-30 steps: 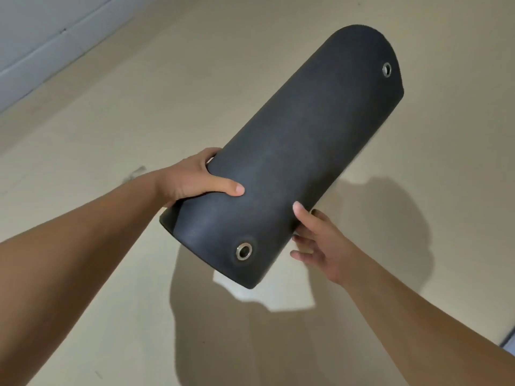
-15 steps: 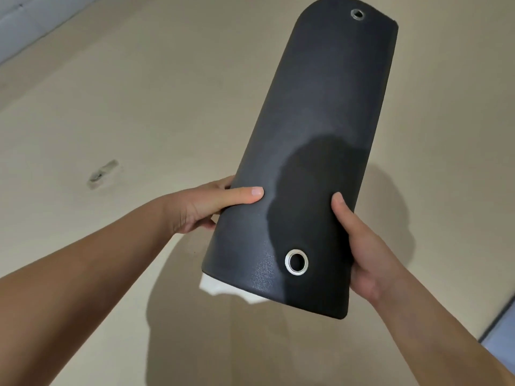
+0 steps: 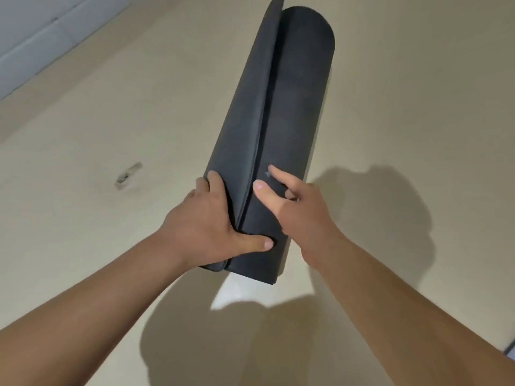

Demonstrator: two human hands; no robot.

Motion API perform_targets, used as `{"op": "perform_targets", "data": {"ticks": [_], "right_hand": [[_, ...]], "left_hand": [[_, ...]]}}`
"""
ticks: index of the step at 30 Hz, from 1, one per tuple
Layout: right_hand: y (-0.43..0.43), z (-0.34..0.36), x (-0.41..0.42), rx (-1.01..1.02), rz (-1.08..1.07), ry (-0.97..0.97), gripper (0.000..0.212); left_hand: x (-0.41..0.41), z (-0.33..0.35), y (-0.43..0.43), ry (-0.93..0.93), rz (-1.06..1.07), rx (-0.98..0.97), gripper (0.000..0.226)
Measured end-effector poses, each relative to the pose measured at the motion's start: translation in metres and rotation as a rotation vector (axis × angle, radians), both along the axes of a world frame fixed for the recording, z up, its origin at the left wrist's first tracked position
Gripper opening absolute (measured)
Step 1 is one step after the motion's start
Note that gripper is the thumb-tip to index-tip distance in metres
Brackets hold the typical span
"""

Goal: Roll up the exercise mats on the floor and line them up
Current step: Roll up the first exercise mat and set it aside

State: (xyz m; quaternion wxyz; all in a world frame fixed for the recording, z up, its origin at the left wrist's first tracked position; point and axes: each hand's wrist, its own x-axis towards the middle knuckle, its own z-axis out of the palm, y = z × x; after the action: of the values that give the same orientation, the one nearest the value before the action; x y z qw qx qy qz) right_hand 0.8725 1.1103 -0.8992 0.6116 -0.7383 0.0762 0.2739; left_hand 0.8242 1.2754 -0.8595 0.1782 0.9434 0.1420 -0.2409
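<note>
A rolled black exercise mat (image 3: 289,112) is held in the air in front of me, pointing away and upward. Its loose outer flap runs along the left side, with the seam facing me. My left hand (image 3: 211,221) grips the near end from the left, thumb across the seam and fingers round the flap. My right hand (image 3: 295,207) holds the roll from the right, thumb and forefinger on the top face and the other fingers curled round its side. The grommets are out of sight.
Beige floor (image 3: 111,107) lies all around below. A small pale object (image 3: 128,174) lies on the floor to the left. A grey-white wall (image 3: 33,43) runs along the upper left. A dark edge shows at the far lower right.
The mat has turned about its length, so the grommet face is gone and the flap seam faces me. Both hands have shifted onto the top of the near end.
</note>
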Motion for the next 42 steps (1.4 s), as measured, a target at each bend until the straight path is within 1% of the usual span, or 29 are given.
{"op": "perform_targets", "data": {"ticks": [2,4,6,8,9,10,12,14,15,16,18,19,20,21,22,24,26,28,30,32,33,34,35,36,37,38,39,40,42], "right_hand": [[-0.005,-0.001,0.011,0.058,-0.008,0.061,0.057],[-0.010,-0.009,0.014,0.073,-0.045,0.123,0.069],[-0.010,-0.020,0.011,0.100,-0.030,0.211,0.081],[-0.010,-0.033,0.009,0.195,-0.064,0.369,0.098],[-0.011,-0.039,0.009,0.249,-0.077,0.440,0.098],[-0.012,-0.044,0.008,0.310,-0.076,0.478,0.091],[-0.014,-0.049,0.006,0.383,-0.063,0.478,0.073],[-0.015,-0.044,-0.001,0.379,-0.084,0.430,0.065],[-0.016,-0.038,-0.004,0.362,-0.111,0.401,0.064],[-0.019,-0.032,-0.007,0.336,-0.148,0.363,0.066],[-0.029,-0.019,-0.014,0.262,-0.221,0.276,0.067],[-0.034,-0.011,-0.017,0.232,-0.244,0.236,0.065],[-0.038,-0.002,-0.020,0.210,-0.259,0.199,0.064],[-0.041,0.003,-0.024,0.183,-0.259,0.166,0.065],[-0.042,0.005,-0.026,0.149,-0.242,0.145,0.068],[-0.038,0.006,-0.031,0.051,-0.170,0.101,0.078],[-0.029,0.001,-0.031,-0.067,-0.110,0.011,0.085],[-0.016,-0.006,-0.027,-0.170,-0.095,-0.096,0.088],[0.005,-0.013,-0.020,-0.267,-0.096,-0.171,0.097],[0.034,-0.018,-0.014,-0.304,-0.094,-0.231,0.104],[0.047,-0.021,-0.012,-0.313,-0.089,-0.273,0.104],[0.059,-0.022,-0.008,-0.316,-0.083,-0.308,0.099],[0.066,-0.023,-0.005,-0.317,-0.074,-0.351,0.089],[0.068,-0.024,0.000,-0.318,-0.063,-0.431,0.077],[0.065,-0.026,0.007,-0.333,-0.037,-0.521,0.067],[0.058,-0.026,0.014,-0.339,-0.001,-0.570,0.063],[0.049,-0.028,0.021,-0.323,0.035,-0.538,0.064],[0.040,-0.029,0.027,-0.281,0.053,-0.417,0.070],[0.027,-0.032,0.032,-0.078,0.000,-0.022,0.089]], "left_hand": [[0.002,-0.011,0.018,-0.012,0.121,-0.082,0.121],[-0.001,-0.020,0.034,-0.045,0.176,-0.150,0.122],[-0.004,-0.024,0.041,-0.072,0.156,-0.105,0.124],[-0.006,-0.024,0.040,-0.108,0.125,-0.040,0.132],[-0.006,-0.022,0.037,-0.129,0.103,-0.015,0.137],[-0.005,-0.022,0.034,-0.148,0.073,0.001,0.141],[-0.002,-0.020,0.027,-0.167,0.017,0.007,0.143],[-0.001,-0.021,0.027,-0.148,0.005,-0.028,0.140],[-0.001,-0.022,0.028,-0.125,0.007,-0.085,0.134],[0.000,-0.022,0.029,-0.121,0.014,-0.188,0.123],[0.000,-0.024,0.035,-0.122,0.048,-0.475,0.095],[0.000,-0.027,0.036,-0.087,0.062,-0.626,0.086],[0.001,-0.031,0.038,-0.035,0.078,-0.759,0.083],[0.002,-0.036,0.039,0.013,0.095,-0.844,0.083],[0.005,-0.042,0.042,0.045,0.122,-0.894,0.084],[0.009,-0.050,0.055,0.075,0.162,-0.934,0.087],[0.012,-0.049,0.075,0.115,0.173,-0.896,0.082],[0.015,-0.039,0.094,0.158,0.160,-0.762,0.074],[0.017,-0.027,0.107,0.135,0.199,-0.533,0.076],[0.019,-0.009,0.106,0.005,0.194,-0.205,0.089],[0.018,0.000,0.100,-0.056,0.154,-0.106,0.089],[0.016,0.008,0.091,-0.080,0.133,-0.086,0.080],[0.013,0.012,0.082,-0.043,0.119,-0.111,0.066],[0.009,0.013,0.074,0.040,0.104,-0.110,0.055],[0.007,0.010,0.069,0.097,0.081,-0.087,0.055],[0.005,0.004,0.068,0.115,0.076,-0.061,0.063],[0.005,-0.003,0.071,0.108,0.101,-0.065,0.074],[0.005,-0.006,0.072,0.097,0.136,-0.110,0.088],[0.008,-0.012,0.074,0.091,0.199,-0.201,0.116]]}}
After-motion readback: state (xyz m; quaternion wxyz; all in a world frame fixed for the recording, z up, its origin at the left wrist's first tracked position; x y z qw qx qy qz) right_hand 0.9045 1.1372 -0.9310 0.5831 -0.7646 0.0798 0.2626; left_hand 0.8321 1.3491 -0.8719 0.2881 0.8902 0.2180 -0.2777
